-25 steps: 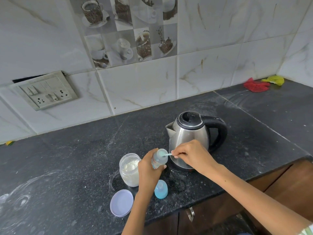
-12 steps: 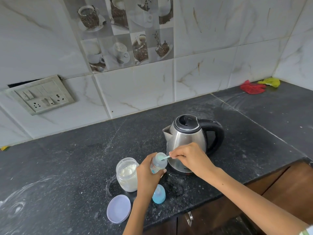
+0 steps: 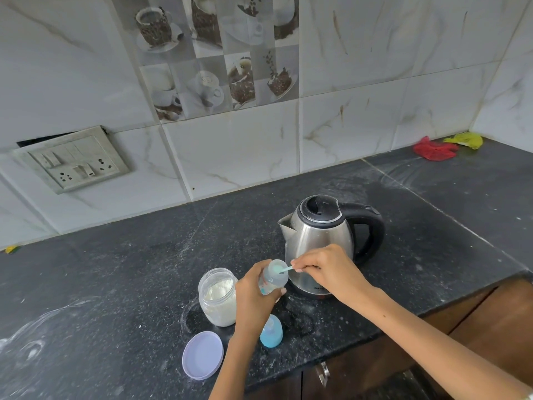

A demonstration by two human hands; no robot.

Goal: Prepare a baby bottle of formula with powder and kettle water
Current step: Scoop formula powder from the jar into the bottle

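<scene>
My left hand (image 3: 253, 301) grips a small clear baby bottle (image 3: 272, 277), tilted with its open mouth toward the right. My right hand (image 3: 326, 269) pinches a small light-blue scoop (image 3: 285, 269) whose bowl sits at the bottle's mouth. An open clear jar of white powder (image 3: 217, 298) stands just left of my left hand. A steel kettle (image 3: 323, 235) with a black lid and handle stands behind my right hand. The blue bottle cap (image 3: 271, 332) stands on the counter below my left wrist.
The jar's pale round lid (image 3: 202, 354) lies near the black counter's front edge (image 3: 331, 360). Red cloth (image 3: 434, 150) and yellow cloth (image 3: 465, 140) lie in the far right corner. A switch and socket plate (image 3: 70, 158) is on the tiled wall. Powder dusts the counter.
The hands, bottle and scoop keep the same pose; the scoop stays at the bottle's mouth. Only the head camera has shifted slightly.
</scene>
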